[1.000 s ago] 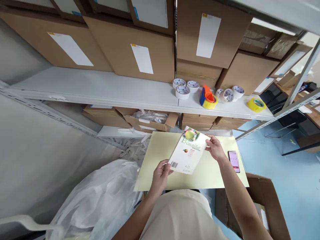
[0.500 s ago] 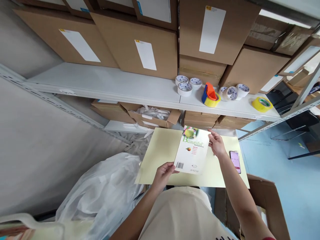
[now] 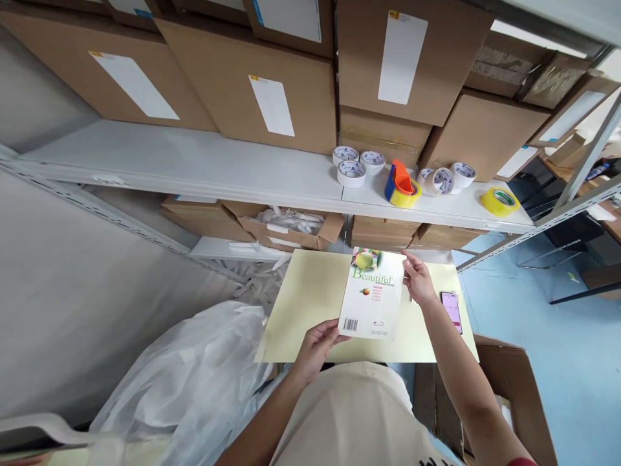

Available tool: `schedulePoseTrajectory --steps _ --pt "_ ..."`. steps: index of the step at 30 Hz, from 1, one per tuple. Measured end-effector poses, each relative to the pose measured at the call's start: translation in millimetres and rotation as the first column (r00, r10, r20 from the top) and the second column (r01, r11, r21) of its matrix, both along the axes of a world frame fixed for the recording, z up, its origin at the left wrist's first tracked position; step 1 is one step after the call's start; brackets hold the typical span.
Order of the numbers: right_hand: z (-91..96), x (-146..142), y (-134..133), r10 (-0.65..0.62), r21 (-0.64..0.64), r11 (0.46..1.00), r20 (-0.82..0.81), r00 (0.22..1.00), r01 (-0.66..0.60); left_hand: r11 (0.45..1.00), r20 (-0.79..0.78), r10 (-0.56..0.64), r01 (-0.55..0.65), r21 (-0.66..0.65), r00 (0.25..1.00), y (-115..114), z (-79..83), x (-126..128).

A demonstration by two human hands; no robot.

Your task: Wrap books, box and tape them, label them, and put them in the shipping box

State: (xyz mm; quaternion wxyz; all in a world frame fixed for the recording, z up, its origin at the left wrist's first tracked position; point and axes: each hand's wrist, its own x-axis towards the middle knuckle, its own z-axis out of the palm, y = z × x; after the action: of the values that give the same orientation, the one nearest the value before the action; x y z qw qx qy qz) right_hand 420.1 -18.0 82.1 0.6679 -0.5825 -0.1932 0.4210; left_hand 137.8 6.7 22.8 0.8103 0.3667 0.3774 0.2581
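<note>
A white book (image 3: 372, 304) with green "Beautiful" lettering, fruit pictures and a barcode is held up over a pale yellow board (image 3: 301, 298). My left hand (image 3: 317, 346) pinches its lower left corner, thumb on the face. At the upper right edge, my right hand (image 3: 418, 278) grips it between thumb and fingers. The book's underside is hidden. On the board's right side, beyond my right forearm, lies a phone (image 3: 451, 312) with a lit pink screen.
A grey shelf (image 3: 194, 155) ahead carries cardboard boxes (image 3: 281, 84), white tape rolls (image 3: 352, 173), a tape dispenser (image 3: 402, 184) and a yellow tape roll (image 3: 499, 201). White plastic sheeting (image 3: 189, 375) bulges at left. An open carton (image 3: 521, 395) stands at lower right.
The view has shifted slightly, so the shelf and board appear a little further left. Both hands keep hold of the book, which stays in nearly the same pose.
</note>
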Motion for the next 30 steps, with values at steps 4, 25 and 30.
schedulePoseTrajectory --steps 4,25,30 --pt "-6.2 9.6 -0.6 0.018 0.001 1.0 -0.001 1.0 -0.018 0.999 0.021 0.023 -0.022 -0.046 0.999 -0.4 -1.4 5.5" --pt "30.9 32.4 48.4 0.643 -0.141 0.757 0.327 0.692 -0.637 0.946 -0.142 -0.062 0.104 0.307 0.988 40.6 47.9 35.7" --pt "31.0 28.8 49.7 0.629 -0.211 0.774 0.36 0.689 -0.597 0.846 -0.292 0.222 -0.034 0.533 0.93 38.5 49.0 57.9"
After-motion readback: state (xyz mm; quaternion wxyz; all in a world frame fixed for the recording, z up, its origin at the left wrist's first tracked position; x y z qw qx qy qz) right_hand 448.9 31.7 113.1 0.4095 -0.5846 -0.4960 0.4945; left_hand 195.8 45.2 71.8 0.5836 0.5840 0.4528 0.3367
